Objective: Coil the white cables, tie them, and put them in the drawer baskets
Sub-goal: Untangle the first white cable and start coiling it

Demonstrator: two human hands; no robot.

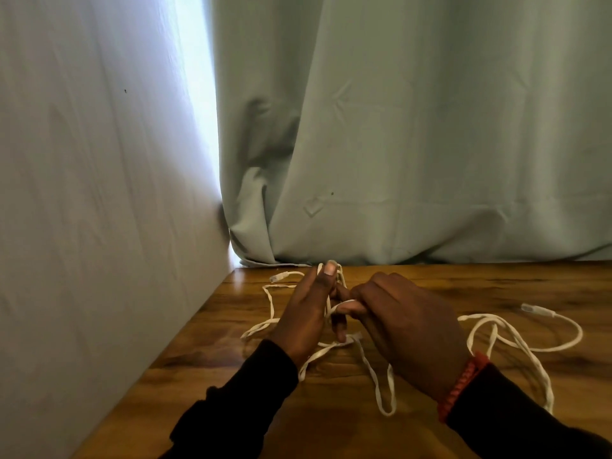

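Both hands meet over the middle of the wooden table [430, 286], working on a flat white cable [377, 382]. On the near side, the left hand [308, 313] stands upright with its thumb raised and pressed against strands of the cable that run up along its fingers, so it grips the cable in a loose bundle. Opposite it, the right hand [407, 329] is curled, its thumb and forefinger pinching a strand that passes across to the left hand. Its wrist carries a red braided bracelet [460, 385], and both arms are in dark sleeves [245, 402].

From the hands the cable spills onto the table in untidy loops. One long narrow loop hangs toward the near edge, just below the right hand. More loops trail out to the left, ending in a clear plug [278, 277] that lies near the far edge of the table. To the right, beyond the bracelet, further loops spread across the wood, and a second clear plug [536, 309] lies well apart from the hands.

Behind the table hangs a pale green curtain [430, 127], its hem touching the far edge. A pale wall [82, 193] runs along the left side, with bright light showing in the gap between wall and curtain.
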